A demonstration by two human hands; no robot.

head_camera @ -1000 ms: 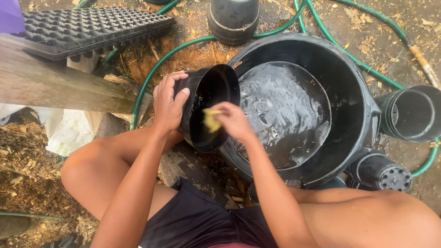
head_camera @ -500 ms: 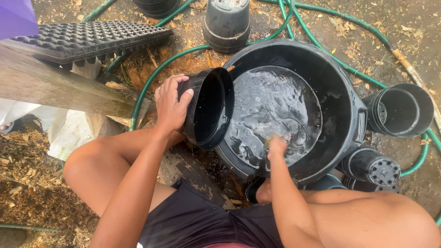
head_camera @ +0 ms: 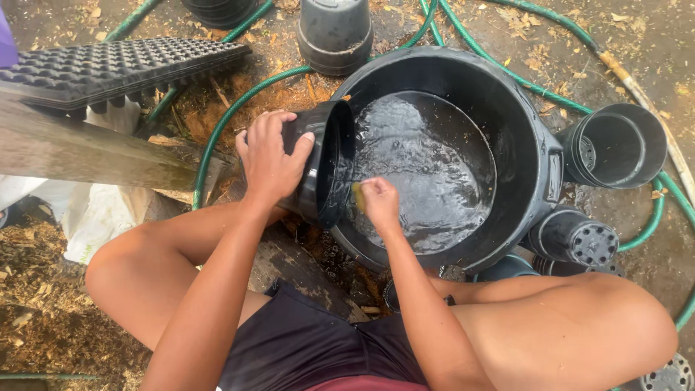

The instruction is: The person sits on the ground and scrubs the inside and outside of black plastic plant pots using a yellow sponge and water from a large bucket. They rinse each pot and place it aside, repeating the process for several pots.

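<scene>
Pot [head_camera: 318,170], black plastic, lies tilted on its side over the rim of a big black tub [head_camera: 539,174], mouth facing the water. Left of it sit a seed tray [head_camera: 108,65] and a green hose [head_camera: 217,134]. Left hand [head_camera: 271,156] wraps spread fingers round the pot's outer wall. Right hand [head_camera: 378,203], fingers pressed together, pinches a yellow sponge [head_camera: 356,195] at the pot's mouth. More empty pots [head_camera: 615,145] lie right of the tub.

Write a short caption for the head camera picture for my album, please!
Left hand tips a black pot over a water tub while right hand presses a yellow sponge at its rim.
</scene>
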